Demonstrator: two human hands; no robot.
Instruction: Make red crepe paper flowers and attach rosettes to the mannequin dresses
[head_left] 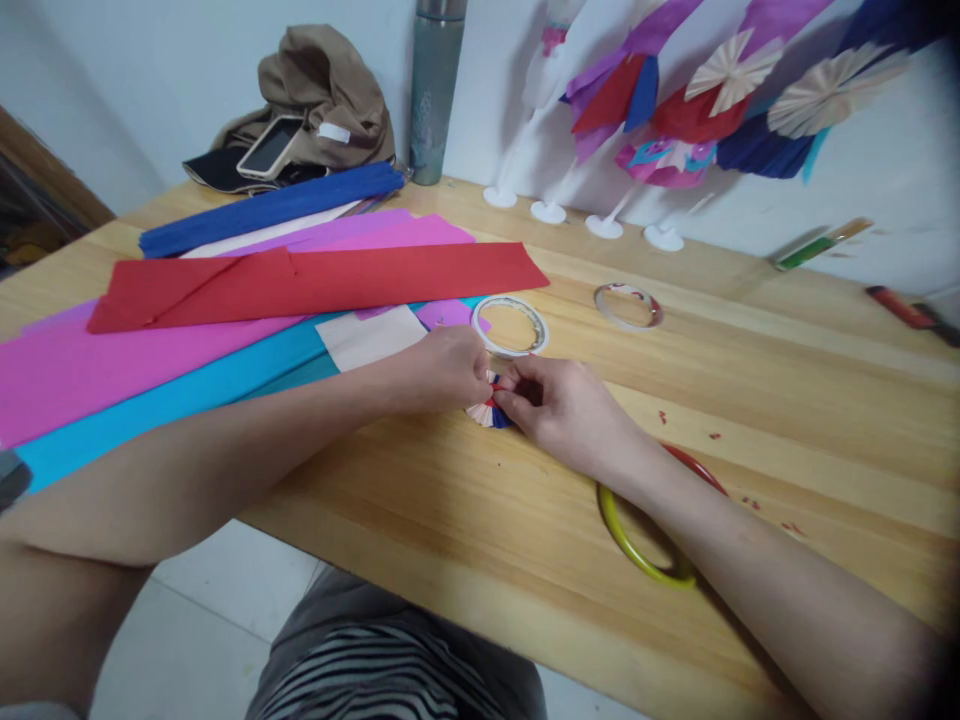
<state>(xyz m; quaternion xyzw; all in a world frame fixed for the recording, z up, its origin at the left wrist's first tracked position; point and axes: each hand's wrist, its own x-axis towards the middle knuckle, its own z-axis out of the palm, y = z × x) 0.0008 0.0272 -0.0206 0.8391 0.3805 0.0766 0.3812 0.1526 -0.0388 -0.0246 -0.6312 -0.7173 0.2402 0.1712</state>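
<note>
Fingers point(517, 408) of the left hand point(448, 365) and right hand point(566, 405) are gripping a small red, blue and cream pleated rosette point(487, 413), being held at the table point(390, 500) near a white tape roll point(542, 328).

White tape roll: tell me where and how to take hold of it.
Pinch the right-hand rim of the white tape roll, probably best from the right and above, with one side of the pinch inside the hole. It lies flat with an open middle; its left rim overlaps purple paper, and the left grip and right grip crowd its near rim.
</note>
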